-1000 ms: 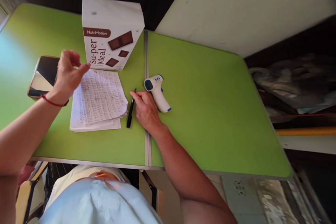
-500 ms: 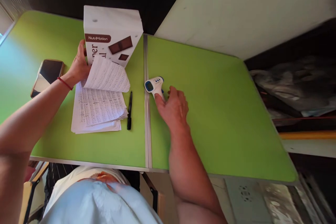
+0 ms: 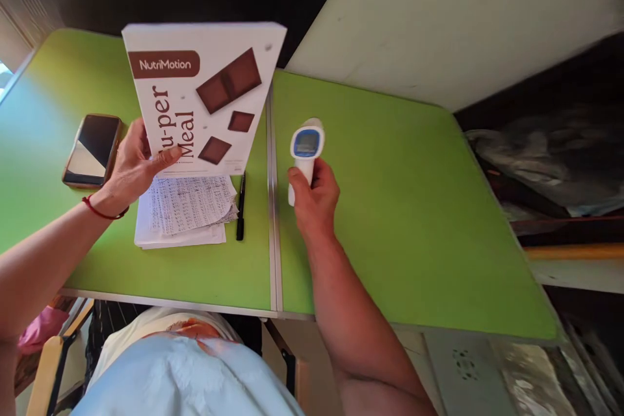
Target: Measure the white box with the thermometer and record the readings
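My left hand (image 3: 139, 166) is closed on the lower left edge of a white NutriMotion box (image 3: 214, 97), thumb across its front, fingers hidden behind. The box is held tilted up over a stack of handwritten papers (image 3: 188, 208), covering the upper part of the sheets. Wrapped round the grip of a white and blue infrared thermometer (image 3: 308, 143), my right hand (image 3: 314, 198) holds it upright with its small screen facing me. A black pen (image 3: 240, 211) lies just right of the papers, its upper end partly behind the box.
A phone (image 3: 92, 149) lies on the green table (image 3: 400, 208) left of my left hand. A metal seam (image 3: 274, 240) runs between the two table halves. Behind stands a pale wall (image 3: 429, 19); dark shelves with plastic bags (image 3: 550, 169) are at the right.
My left hand has lifted the box and turned its front toward me; the curled top sheet has dropped from view. My right hand has picked the thermometer up off the table and raised it.
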A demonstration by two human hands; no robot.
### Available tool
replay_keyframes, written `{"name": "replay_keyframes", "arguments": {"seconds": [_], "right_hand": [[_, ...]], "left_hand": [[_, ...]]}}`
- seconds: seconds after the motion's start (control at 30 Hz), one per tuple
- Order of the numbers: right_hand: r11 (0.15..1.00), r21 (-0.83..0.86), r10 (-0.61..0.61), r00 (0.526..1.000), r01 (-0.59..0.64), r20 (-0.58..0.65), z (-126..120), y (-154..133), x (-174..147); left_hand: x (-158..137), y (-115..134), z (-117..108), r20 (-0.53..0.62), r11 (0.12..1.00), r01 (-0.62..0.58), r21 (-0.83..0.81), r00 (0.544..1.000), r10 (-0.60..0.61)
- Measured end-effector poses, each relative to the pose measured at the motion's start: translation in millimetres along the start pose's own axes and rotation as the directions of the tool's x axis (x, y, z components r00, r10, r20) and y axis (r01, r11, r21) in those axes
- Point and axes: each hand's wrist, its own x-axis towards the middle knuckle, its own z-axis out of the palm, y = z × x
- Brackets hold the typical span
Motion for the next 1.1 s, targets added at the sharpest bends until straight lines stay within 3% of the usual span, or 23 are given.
{"name": "replay_keyframes", "arguments": {"seconds": [0.07,0.17,0.23,0.33,0.53,0.77,1.1], "right_hand": [[0.97,0.235,0.051,0.998,-0.061,0.047,7.1,-20.1,-14.2],[0.823,0.499,0.08,0.925,-0.272,0.371,16.0,-51.8,-42.8],[0.743,0.54,0.072,0.849,-0.395,0.523,21.4,-68.7,-61.4],[0.715,0.49,0.096,0.765,-0.498,0.637,30.9,-81.1,-80.5],[0.722,0.443,0.132,0.735,-0.531,0.666,46.2,-74.9,-88.4],[0.744,0.393,0.101,0.672,-0.54,0.733,46.9,-73.4,-94.6],[0.737,0.396,0.117,0.681,-0.547,0.723,52.3,-69.2,-100.0]], "left_hand": [[-8.1,-8.4,8.8,-0.026,0.992,0.063,-0.105,0.997,-0.066],[-12.4,-18.5,18.8,-0.113,0.989,0.144,-0.04,0.983,-0.148],[-12.7,-20.5,21.8,-0.147,0.988,0.145,0.058,0.98,-0.135],[-12.1,-18.9,21.6,-0.128,0.988,0.082,0.128,0.99,-0.066],[-11.2,-16.6,15.5,-0.047,0.991,0.049,0.124,0.998,-0.043],[-11.9,-18.2,12.3,-0.006,0.991,0.013,0.134,1.0,-0.012],[-12.9,-20.0,13.5,-0.007,0.994,0.002,0.109,1.0,-0.002]]}}
